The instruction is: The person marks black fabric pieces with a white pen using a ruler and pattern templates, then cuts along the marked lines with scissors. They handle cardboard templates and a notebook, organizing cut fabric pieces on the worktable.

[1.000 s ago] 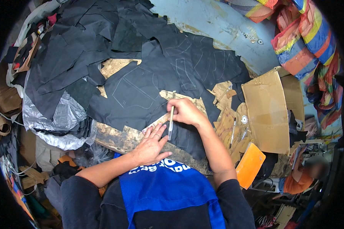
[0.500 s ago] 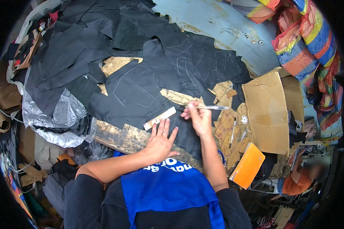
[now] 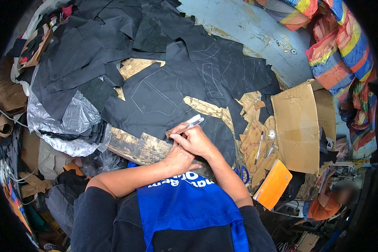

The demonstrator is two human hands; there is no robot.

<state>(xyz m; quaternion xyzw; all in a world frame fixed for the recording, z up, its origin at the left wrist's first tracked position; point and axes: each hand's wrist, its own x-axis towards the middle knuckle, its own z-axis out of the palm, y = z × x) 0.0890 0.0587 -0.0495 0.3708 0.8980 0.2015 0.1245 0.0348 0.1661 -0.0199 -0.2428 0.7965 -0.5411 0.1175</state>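
My right hand (image 3: 196, 140) is closed round a clear-barrelled pen (image 3: 195, 122), tilted up to the right. It crosses over my left hand (image 3: 178, 159), which lies flat with the thumb stretched out; its other fingers are mostly hidden. Beside both hands, the end of a small pale strip (image 3: 169, 134) shows on the black leather-like sheet (image 3: 145, 122); the rest is covered. Pale outlines of shapes (image 3: 157, 94) are drawn on this sheet, beyond my hands.
Black pieces (image 3: 88, 50) pile up at the far left, above a plastic-wrapped stack (image 3: 77, 122). On the right are brown pattern pieces (image 3: 252, 140), another pen (image 3: 259, 147), blue-handled scissors (image 3: 242, 173), an orange notebook (image 3: 274, 185) and a cardboard box (image 3: 296, 126). Another person (image 3: 325, 206) is at lower right.
My right hand with the pen has moved left and nearer, over my left hand and the strip. The pen's tilt has changed. The whole view has shifted slightly.
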